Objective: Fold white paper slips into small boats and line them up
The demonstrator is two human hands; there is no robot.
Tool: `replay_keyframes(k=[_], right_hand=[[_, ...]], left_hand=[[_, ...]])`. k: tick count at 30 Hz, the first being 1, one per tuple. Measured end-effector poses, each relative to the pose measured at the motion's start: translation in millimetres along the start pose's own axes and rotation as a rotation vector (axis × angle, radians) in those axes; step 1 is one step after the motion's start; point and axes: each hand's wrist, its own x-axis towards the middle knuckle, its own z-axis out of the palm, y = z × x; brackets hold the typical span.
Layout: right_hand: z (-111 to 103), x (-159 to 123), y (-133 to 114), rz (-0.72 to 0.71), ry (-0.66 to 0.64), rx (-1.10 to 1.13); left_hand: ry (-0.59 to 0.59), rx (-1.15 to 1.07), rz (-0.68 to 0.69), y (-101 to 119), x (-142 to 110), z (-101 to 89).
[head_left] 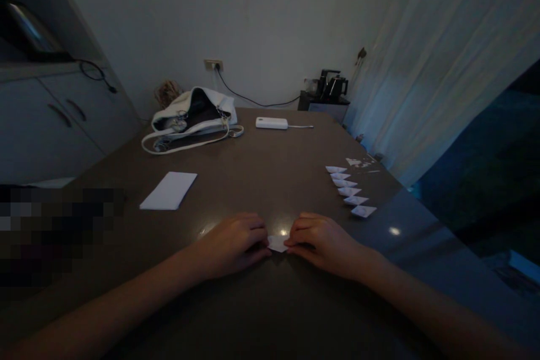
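At six o'clock, left hand (241, 241) and right hand (324, 240) pinched folded paper (277, 244) by opposite ends, seemingly to keep it steady.

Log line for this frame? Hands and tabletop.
left hand: holding folded paper, one end | right hand: holding its other end | table, right: row of paper boats | table, left: white paper

Dim room, muted colours. Cool bluish cast on right, over curtain (426, 67) and counter (261, 169); darkness beyond curtain. Small glare spots on glossy counter surface around hands (242, 242) and farther right. Near end of counter in deep shadow. Wide-angle stretch toward edges, forearms (147, 292) elongated. Fine detail soft. Pixelated blocks (54, 236) at left edge.
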Motion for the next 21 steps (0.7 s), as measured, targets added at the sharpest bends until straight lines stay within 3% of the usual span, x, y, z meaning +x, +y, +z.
replay_keyframes(k=[6,13,21], right_hand=[[3,2,3,0.04,0.003,0.042],[8,3,2,0.224,0.113,0.193],[12,5,4,0.29,0.125,0.207]], left_hand=[[0.031,-0.041,-0.032,-3,1,5.9],[0.068,-0.185,-0.149,-6,3,7.9],[0.065,-0.259,-0.253,-5,5,7.6]])
